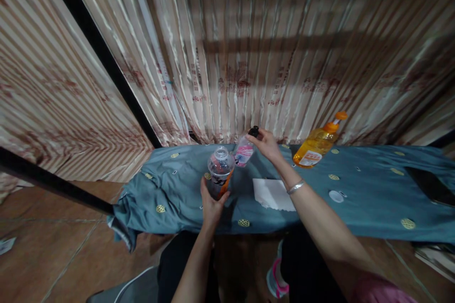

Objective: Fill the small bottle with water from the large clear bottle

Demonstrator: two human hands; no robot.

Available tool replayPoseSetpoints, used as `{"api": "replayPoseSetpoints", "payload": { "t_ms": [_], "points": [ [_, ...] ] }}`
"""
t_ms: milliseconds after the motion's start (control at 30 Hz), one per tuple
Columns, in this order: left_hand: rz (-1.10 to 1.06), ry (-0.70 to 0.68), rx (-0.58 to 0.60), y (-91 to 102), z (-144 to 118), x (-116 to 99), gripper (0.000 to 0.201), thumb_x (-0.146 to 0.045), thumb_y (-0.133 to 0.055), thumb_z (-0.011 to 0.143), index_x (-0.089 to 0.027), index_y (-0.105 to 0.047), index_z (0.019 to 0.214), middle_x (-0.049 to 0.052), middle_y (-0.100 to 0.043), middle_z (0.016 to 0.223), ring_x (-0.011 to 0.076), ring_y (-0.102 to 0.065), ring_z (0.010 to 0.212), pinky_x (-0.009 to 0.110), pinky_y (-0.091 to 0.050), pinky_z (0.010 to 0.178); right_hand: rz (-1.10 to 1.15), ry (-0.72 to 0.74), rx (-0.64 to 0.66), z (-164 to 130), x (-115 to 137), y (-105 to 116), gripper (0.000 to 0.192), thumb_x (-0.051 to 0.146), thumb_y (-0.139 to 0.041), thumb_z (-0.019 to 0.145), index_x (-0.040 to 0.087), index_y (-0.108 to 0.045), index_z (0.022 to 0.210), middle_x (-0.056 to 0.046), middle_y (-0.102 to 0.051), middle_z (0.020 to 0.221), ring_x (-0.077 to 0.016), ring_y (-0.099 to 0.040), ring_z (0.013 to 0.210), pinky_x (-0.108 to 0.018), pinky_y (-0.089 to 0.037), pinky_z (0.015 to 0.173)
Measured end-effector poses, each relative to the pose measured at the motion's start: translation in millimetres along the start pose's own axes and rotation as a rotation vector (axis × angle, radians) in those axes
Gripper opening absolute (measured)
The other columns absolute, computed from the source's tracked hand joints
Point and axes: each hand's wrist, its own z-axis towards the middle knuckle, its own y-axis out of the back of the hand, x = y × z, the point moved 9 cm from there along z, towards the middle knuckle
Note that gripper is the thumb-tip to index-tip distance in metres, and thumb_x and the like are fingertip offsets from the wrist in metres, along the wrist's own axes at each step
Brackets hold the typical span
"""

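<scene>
My left hand grips the lower part of a clear plastic bottle with a domed top and an orange and black label, standing on the blue-grey cloth. My right hand holds the black cap end of a small pink-labelled spray bottle, which leans toward the clear bottle. A silver bracelet sits on my right wrist. A white folded tissue lies on the cloth just under my right forearm.
An orange pump bottle of liquid stands at the back right of the cloth. A small white round lid lies to the right. Striped curtains hang close behind. Tiled floor lies to the left.
</scene>
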Motion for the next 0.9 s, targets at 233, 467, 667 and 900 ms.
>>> {"api": "replayPoseSetpoints", "payload": {
  "t_ms": [233,467,667,900],
  "points": [
    [-0.114,0.159,0.335,-29.9,-74.4,28.0,0.031,-0.042,-0.059,0.087,-0.018,-0.066,0.106,0.012,-0.072,0.104,0.0276,-0.071,0.100,0.048,-0.056,0.097,-0.032,-0.024,-0.067,-58.9,10.2,74.7,0.035,0.041,-0.062,0.094,0.016,-0.062,0.118,-0.008,-0.065,0.117,-0.0195,-0.065,0.100,-0.042,-0.055,0.087],
    [0.244,-0.051,0.503,-140.8,-45.5,-10.2,0.037,-0.011,-0.057,0.081,-0.023,-0.074,0.111,0.011,-0.063,0.135,0.0316,-0.052,0.133,0.054,-0.037,0.117,-0.172,-0.123,-0.062,-127.8,-8.6,87.6,0.031,0.043,-0.062,0.094,0.016,-0.064,0.111,-0.005,-0.066,0.107,-0.0173,-0.065,0.092,-0.039,-0.055,0.083],
    [0.384,-0.142,0.629,-168.3,-24.2,-15.6,0.032,0.000,-0.061,0.071,-0.020,-0.077,0.089,0.009,-0.069,0.101,0.0268,-0.061,0.107,0.045,-0.048,0.103,-0.194,-0.167,-0.071,-139.0,-13.5,83.8,0.032,0.042,-0.061,0.095,0.016,-0.064,0.112,-0.006,-0.066,0.109,-0.0175,-0.065,0.094,-0.039,-0.055,0.083],
    [0.241,-0.070,0.507,-146.9,-1.8,-10.6,0.037,0.005,-0.054,0.069,-0.019,-0.074,0.089,0.005,-0.064,0.095,0.0176,-0.066,0.089,0.037,-0.054,0.095,-0.156,-0.139,-0.067,-127.8,-1.8,68.6,0.032,0.043,-0.062,0.094,0.016,-0.064,0.112,-0.005,-0.066,0.108,-0.0175,-0.065,0.093,-0.038,-0.055,0.082]
  ]
}}
